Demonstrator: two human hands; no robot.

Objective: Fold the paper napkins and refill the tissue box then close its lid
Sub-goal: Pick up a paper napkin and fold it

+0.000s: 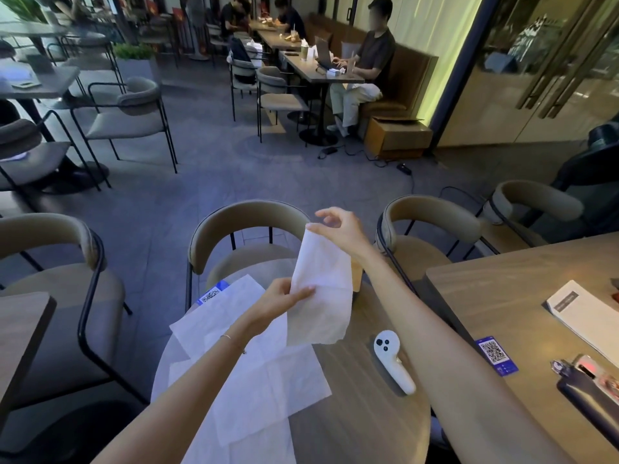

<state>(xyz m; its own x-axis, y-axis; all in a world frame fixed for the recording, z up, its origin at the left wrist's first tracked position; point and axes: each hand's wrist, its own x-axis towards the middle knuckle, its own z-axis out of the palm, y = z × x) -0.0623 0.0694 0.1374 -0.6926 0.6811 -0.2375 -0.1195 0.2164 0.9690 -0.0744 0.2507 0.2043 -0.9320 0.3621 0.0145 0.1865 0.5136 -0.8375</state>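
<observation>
Both hands, left [284, 298] and right [338, 229], pinch a folded napkin [321, 289] hanging lengthwise, nearly upright.

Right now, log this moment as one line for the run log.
stage: folding | left hand: pinching white paper napkin lower edge | right hand: pinching its top corner | napkin: held above round wooden table | unfolded napkins: on table

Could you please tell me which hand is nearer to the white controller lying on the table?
Left. The left hand grips the napkin low, left of the controller; the right hand pinches its top, higher.
</observation>
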